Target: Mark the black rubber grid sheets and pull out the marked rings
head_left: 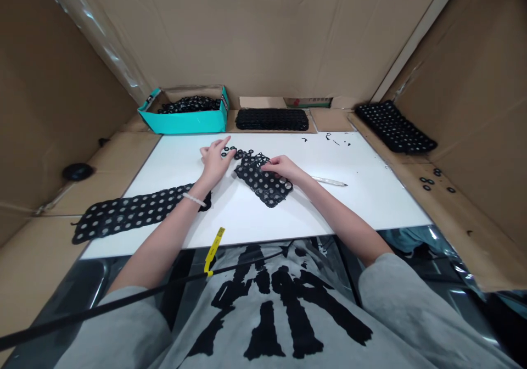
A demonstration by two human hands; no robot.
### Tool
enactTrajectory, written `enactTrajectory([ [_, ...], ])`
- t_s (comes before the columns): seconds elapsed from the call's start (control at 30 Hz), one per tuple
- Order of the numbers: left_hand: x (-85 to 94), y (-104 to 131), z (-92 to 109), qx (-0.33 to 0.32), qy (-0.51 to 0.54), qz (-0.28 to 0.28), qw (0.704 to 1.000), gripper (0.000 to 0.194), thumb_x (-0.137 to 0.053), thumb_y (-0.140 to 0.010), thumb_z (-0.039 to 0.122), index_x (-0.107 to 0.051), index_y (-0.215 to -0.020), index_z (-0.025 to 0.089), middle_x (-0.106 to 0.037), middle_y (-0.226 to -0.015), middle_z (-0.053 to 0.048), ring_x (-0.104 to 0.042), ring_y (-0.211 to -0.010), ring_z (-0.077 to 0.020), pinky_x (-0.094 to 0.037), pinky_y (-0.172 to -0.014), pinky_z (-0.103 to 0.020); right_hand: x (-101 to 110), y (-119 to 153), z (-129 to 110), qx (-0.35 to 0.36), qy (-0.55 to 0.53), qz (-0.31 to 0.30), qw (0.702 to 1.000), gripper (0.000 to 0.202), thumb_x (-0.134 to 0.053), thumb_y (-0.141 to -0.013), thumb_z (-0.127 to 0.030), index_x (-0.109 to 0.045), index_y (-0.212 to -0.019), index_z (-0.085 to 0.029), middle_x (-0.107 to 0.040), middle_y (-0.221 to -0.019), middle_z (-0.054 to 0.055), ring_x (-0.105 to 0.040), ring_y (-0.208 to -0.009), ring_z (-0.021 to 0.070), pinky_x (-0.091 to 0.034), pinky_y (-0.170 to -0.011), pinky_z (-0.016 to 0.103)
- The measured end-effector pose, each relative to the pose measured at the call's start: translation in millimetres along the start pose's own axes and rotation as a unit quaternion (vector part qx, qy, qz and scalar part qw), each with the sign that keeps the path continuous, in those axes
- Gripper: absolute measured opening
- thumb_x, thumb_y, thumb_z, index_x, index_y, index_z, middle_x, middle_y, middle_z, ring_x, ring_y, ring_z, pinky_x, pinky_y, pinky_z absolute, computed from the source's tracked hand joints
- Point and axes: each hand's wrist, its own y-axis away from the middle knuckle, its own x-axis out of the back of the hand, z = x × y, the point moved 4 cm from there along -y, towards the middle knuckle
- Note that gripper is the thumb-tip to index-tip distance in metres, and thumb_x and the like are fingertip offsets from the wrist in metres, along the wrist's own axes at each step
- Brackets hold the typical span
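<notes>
A small black sheet dotted with round holes [263, 185] lies on the white board [349, 204] in front of me. My right hand [286, 168] pinches at its upper right part, thumb and forefinger together; whether a small piece is also between them cannot be made out. Just left of the sheet's far edge, my left hand [216, 157] hovers with fingers stretched apart beside a cluster of small black rings [242, 154]. Under my left forearm rests a longer black sheet with holes [135, 212], partly covered by the arm.
Behind the board stand a turquoise box [185, 122] of black pieces and a stack of black sheets [272, 119]. At right are a pen [329, 181], another dotted sheet [395, 127] and loose rings [427, 182]. Cardboard walls [263, 39] enclose the place. A black round object [77, 171] lies left.
</notes>
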Motion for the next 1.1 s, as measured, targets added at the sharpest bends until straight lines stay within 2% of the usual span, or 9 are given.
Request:
enactTrajectory([
  [0.1,-7.8,17,31,-0.133,-0.045,-0.098,0.985,0.037,-0.069,-0.082,0.05,-0.073,-0.108,0.024,-0.069,-0.115,-0.009,-0.052,-0.112,-0.0303,-0.033,-0.1,-0.046,-3,2,0,-0.009,0.013,0.019,1.0,0.038,-0.075,-0.067,-0.049,-0.057,-0.066,-0.016,-0.042,-0.052,-0.006,-0.037,-0.052,0.0067,-0.024,-0.049,0.023],
  [0.17,-14.8,30,47,-0.181,-0.056,-0.151,0.97,0.03,-0.07,-0.082,0.051,-0.074,-0.091,0.022,-0.073,-0.099,-0.007,-0.054,-0.104,-0.0292,-0.031,-0.097,-0.047,-5,3,-2,0.012,-0.006,-0.001,1.0,0.04,-0.073,-0.068,-0.053,-0.06,-0.07,-0.015,-0.044,-0.054,-0.006,-0.037,-0.053,0.007,-0.023,-0.049,0.022],
  [0.33,-19.3,38,52,-0.171,-0.072,-0.138,0.973,0.024,-0.063,-0.087,0.042,-0.071,-0.085,0.02,-0.075,-0.091,-0.008,-0.057,-0.097,-0.0289,-0.029,-0.092,-0.048,-6,1,-4,0.069,-0.06,-0.074,0.993,0.045,-0.077,-0.063,-0.048,-0.07,-0.092,-0.014,-0.059,-0.07,-0.004,-0.042,-0.061,0.0075,-0.025,-0.052,0.021],
  [0.53,-15.4,38,51,-0.164,-0.058,-0.128,0.976,0.025,-0.062,-0.087,0.041,-0.071,-0.1,0.021,-0.075,-0.096,-0.006,-0.061,-0.096,-0.0269,-0.032,-0.095,-0.046,-5,-1,2,0.04,-0.053,-0.042,0.997,0.038,-0.078,-0.06,-0.046,-0.064,-0.074,-0.014,-0.049,-0.057,-0.007,-0.037,-0.054,0.0068,-0.021,-0.051,0.023],
  [0.67,-14.0,37,54,-0.202,-0.018,-0.14,0.969,0.026,-0.061,-0.087,0.041,-0.074,-0.096,0.021,-0.076,-0.102,-0.007,-0.062,-0.102,-0.0272,-0.037,-0.097,-0.043,-6,3,-4,0.06,-0.105,-0.053,0.991,0.042,-0.079,-0.06,-0.046,-0.069,-0.085,-0.013,-0.063,-0.07,-0.002,-0.048,-0.064,0.0095,-0.03,-0.057,0.022],
  [0.73,-14.8,33,49,-0.186,0.029,-0.139,0.972,0.026,-0.061,-0.085,0.041,-0.076,-0.088,0.02,-0.077,-0.096,-0.007,-0.065,-0.095,-0.0257,-0.043,-0.092,-0.039,-6,4,-6,0.063,-0.104,-0.072,0.99,0.043,-0.079,-0.061,-0.047,-0.07,-0.087,-0.014,-0.065,-0.073,-0.001,-0.05,-0.066,0.0099,-0.031,-0.058,0.022],
  [0.8,-15.6,27,39,-0.125,0.068,-0.115,0.983,0.026,-0.06,-0.084,0.039,-0.076,-0.082,0.019,-0.077,-0.09,-0.007,-0.067,-0.087,-0.0246,-0.048,-0.085,-0.036,-5,3,-5,0.049,-0.076,-0.082,0.993,0.041,-0.079,-0.062,-0.048,-0.069,-0.083,-0.014,-0.06,-0.065,-0.003,-0.045,-0.06,0.0085,-0.027,-0.054,0.022],
  [0.93,-19.6,16,19,0.005,0.086,-0.045,0.995,0.025,-0.06,-0.082,0.034,-0.077,-0.08,0.017,-0.078,-0.087,-0.006,-0.069,-0.083,-0.0254,-0.05,-0.08,-0.035,-2,0,0,0.033,-0.043,-0.049,0.997,0.037,-0.078,-0.063,-0.047,-0.061,-0.07,-0.015,-0.047,-0.054,-0.006,-0.036,-0.052,0.0067,-0.021,-0.05,0.022],
  [1.1,-27.2,1,1,0.044,0.055,-0.02,0.997,0.025,-0.058,-0.083,0.031,-0.078,-0.081,0.016,-0.077,-0.087,-0.008,-0.068,-0.085,-0.027,-0.049,-0.083,-0.036,0,-2,0,0.031,-0.04,-0.014,0.999,0.036,-0.079,-0.062,-0.044,-0.06,-0.066,-0.014,-0.052,-0.055,-0.004,-0.04,-0.053,0.0074,-0.025,-0.051,0.023],
])
